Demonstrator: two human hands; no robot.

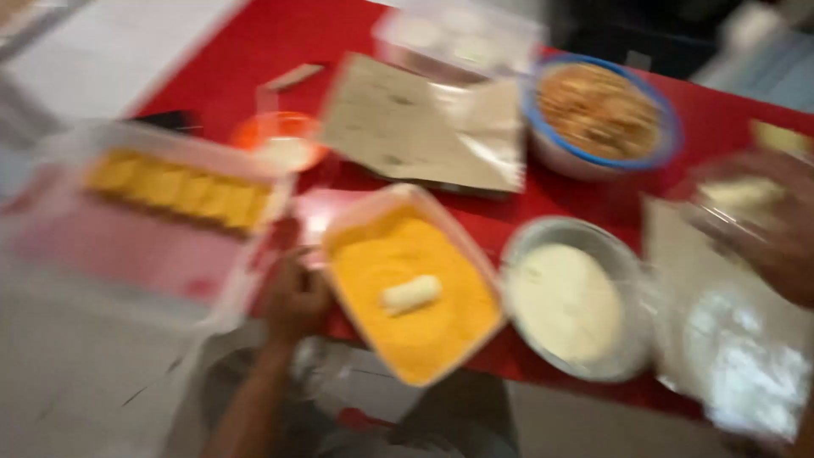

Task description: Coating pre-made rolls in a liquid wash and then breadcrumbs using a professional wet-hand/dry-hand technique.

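The picture is blurred by motion. My left hand (292,297) grips the left rim of a clear tray (339,233) filled with yellow crumbs, where a pale roll (411,294) lies on top. My right hand (776,229) is at the right edge, over a sheet of clear plastic (729,339), and seems to hold a pale piece (746,193); the blur hides the grip. A metal bowl of white batter (564,301) stands between the two hands.
A clear box with a row of yellow crumbed pieces (174,187) sits at the left on the red table (254,42). Behind are a small orange cup (284,144), brown paper (407,127), a blue-rimmed bowl of brownish filling (600,110) and a clear container (458,38).
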